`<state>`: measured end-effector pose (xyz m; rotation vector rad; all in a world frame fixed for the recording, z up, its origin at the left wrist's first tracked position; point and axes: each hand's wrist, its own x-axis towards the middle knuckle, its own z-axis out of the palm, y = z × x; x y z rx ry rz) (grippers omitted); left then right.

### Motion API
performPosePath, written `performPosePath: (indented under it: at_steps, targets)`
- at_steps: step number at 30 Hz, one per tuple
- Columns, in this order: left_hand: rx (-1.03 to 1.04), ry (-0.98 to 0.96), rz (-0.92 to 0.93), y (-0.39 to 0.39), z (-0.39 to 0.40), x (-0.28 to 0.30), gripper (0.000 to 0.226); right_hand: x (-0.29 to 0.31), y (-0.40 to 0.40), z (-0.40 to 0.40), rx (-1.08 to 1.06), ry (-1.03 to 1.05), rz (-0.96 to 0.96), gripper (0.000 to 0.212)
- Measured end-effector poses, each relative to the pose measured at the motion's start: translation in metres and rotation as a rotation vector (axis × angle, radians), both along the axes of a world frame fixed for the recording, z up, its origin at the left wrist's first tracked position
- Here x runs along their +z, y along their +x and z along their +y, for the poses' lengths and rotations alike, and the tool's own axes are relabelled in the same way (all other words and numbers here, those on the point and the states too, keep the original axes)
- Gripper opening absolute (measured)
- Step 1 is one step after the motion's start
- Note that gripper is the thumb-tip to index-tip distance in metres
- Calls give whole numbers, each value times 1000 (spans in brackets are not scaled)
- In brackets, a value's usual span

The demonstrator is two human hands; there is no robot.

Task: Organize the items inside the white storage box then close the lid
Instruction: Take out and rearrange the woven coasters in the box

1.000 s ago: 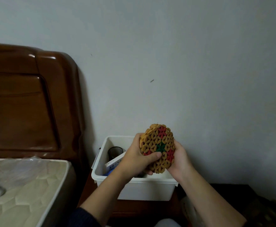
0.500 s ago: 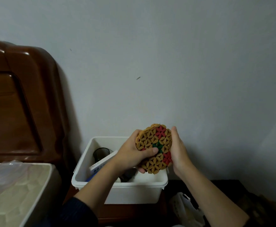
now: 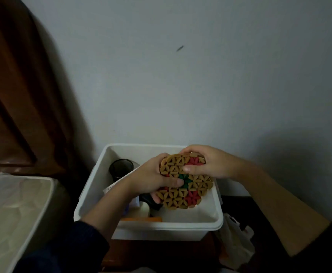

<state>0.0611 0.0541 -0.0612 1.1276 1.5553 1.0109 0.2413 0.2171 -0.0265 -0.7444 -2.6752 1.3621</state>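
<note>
A round woven bamboo trivet with tan, red and green flower patterns is held just above the open white storage box. My left hand grips its left edge, thumb across the face. My right hand grips its top right edge, thumb on the front. Inside the box a dark cup stands at the back left, with a white bottle, an orange item and other small items partly hidden by my left arm. No lid is in view.
The box sits on a dark wooden nightstand against a pale wall. A brown wooden headboard and a mattress corner lie to the left. A crumpled white plastic bag hangs at the box's right.
The trivet has come down from upright in front of the wall to just over the box. My right hand shifted from its right side to its top edge. The camera tilted down and closer.
</note>
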Motion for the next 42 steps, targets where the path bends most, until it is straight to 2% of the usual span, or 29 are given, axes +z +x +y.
performPosePath:
  at_steps: [4,8,11,15,19,27,36,40,42]
  targets:
    - [-61,-87,-31,-10,13,-41,52,-31,-11,11,14,70,-106,33]
    - [-148,-216,34,-19,20,-71,53,-55,-16,18,35,-16,-253,27]
    - [-235,-298,72,-26,24,-84,49,-66,-30,17,80,44,-404,35]
    - [-227,-447,-37,-23,22,-98,35,-80,-47,13,106,4,-627,47]
    - [-285,-458,162,-25,20,-109,32,-105,-56,7,122,37,-801,69]
    - [-329,-507,283,-28,18,-113,30,-126,-64,6,127,142,-884,76]
    - [-206,-444,521,-25,19,-117,23,-133,-65,-6,126,272,-918,68]
    - [-208,-451,536,-31,18,-118,33,-142,-55,-15,92,251,-923,48]
    - [-213,-453,539,-32,18,-118,38,-142,-54,-19,81,262,-900,45]
